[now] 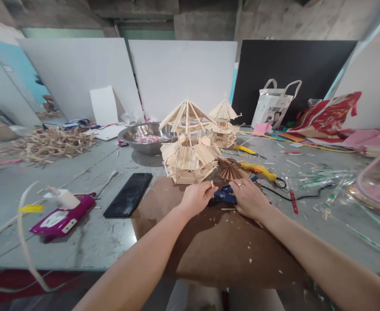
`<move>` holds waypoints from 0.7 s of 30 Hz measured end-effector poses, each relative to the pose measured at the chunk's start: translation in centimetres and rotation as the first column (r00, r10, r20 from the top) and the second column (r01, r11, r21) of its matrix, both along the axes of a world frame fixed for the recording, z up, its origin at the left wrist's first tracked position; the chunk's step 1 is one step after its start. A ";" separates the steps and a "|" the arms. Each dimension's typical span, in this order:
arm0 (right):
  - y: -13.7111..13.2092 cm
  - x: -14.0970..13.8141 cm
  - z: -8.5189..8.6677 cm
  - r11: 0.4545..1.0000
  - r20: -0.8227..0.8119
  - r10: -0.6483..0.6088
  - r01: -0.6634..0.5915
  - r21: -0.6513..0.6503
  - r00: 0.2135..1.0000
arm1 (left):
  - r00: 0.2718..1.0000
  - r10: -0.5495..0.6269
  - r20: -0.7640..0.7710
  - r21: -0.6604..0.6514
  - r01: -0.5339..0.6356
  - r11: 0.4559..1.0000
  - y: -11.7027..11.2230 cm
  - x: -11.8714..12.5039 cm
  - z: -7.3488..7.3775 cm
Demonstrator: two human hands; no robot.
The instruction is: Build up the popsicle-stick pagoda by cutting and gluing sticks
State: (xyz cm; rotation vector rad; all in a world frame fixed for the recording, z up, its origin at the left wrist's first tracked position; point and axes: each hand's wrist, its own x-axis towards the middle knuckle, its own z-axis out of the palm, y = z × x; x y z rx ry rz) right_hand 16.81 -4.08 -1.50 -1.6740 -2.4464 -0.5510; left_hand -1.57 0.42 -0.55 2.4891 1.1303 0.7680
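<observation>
My left hand (196, 198) is closed, pinching a short, thin wooden stick (212, 184) whose end pokes up past the fingertips. Wrapped over a blue hand cutter (224, 197) is my right hand (250, 199), its fingers around the handles. The cutter's jaws lie close to the left fingertips and are partly hidden. Both hands are over a brown board (215, 242) scattered with small wood chips. Just beyond them stands a pavilion model (191, 160) built of thin sticks, its pointed upper frame uncovered. A brown pleated fan-shaped piece (231, 169) sits behind the right hand.
A smaller stick pagoda (224, 125) and a steel bowl (141, 144) stand behind. To the left are a black phone (128, 195), a purple power strip (63, 215) and a stick pile (47, 144). A yellow glue gun (259, 169) and its cord lie right.
</observation>
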 end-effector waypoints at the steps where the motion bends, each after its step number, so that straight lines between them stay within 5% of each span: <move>1: 0.1 0.0 0.0 1.000 -0.007 0.003 -0.003 -0.003 1.000 | 1.000 0.019 0.011 -0.022 -0.019 1.000 0.0 0.0 -0.1; 21: -0.2 -0.2 -0.4 0.999 -0.028 -0.024 0.025 0.040 0.999 | 0.995 0.090 0.042 0.069 -0.093 0.993 -0.4 0.7 -0.3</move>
